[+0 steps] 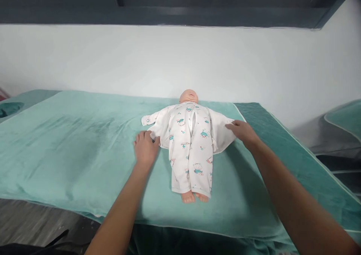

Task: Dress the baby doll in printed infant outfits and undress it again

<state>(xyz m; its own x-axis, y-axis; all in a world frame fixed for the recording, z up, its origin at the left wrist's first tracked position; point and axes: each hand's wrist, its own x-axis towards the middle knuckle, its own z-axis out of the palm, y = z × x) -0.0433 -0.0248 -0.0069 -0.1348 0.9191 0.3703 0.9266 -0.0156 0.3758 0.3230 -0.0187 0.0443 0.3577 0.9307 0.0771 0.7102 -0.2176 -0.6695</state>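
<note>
A baby doll lies on its back on a light green blanket, head toward the wall, bare feet toward me. It wears a white printed romper, open at the chest. A white garment is spread beneath it, sticking out on both sides. My left hand rests at the doll's left side, fingers curled on the white cloth's edge. My right hand lies on the cloth's right flap, fingers closed on its edge.
A darker green sheet covers the table under the blanket. White wall behind, dark window frame above. Another green-covered surface stands at the right; the table's front edge is near me.
</note>
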